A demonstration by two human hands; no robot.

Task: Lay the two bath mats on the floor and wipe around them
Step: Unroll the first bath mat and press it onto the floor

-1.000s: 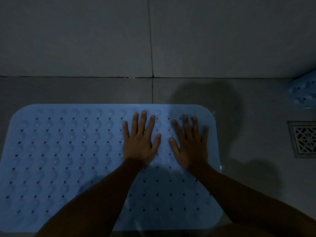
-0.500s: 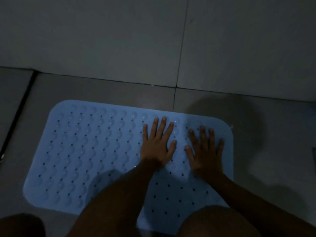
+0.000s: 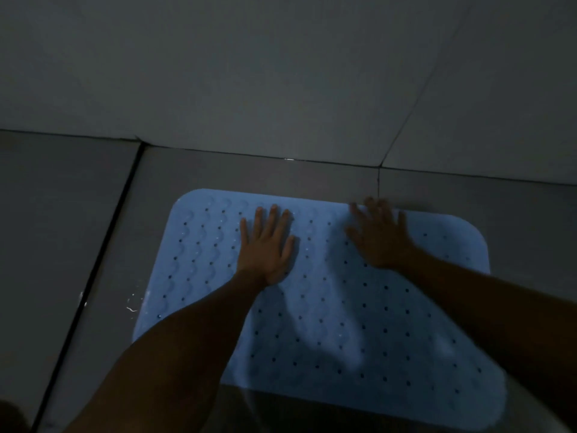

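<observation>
A light blue bath mat point(image 3: 343, 314) with rows of small holes lies flat on the grey tiled floor, close to the wall. My left hand point(image 3: 265, 245) presses flat on its far left part, fingers straight and spread. My right hand point(image 3: 379, 235) lies flat near the mat's far edge at the middle, fingers spread and blurred, with the fingertips reaching the edge. The second mat is out of view.
A grey tiled wall point(image 3: 281, 73) rises just beyond the mat. A dark grout line point(image 3: 93, 276) runs diagonally across the floor to the left of the mat. Small white specks point(image 3: 131, 307) lie on the floor by the mat's left edge.
Both hands have slid left along the mat and spread apart, the right one reaching the far edge. The view has swung left, so the floor drain and second mat are gone.
</observation>
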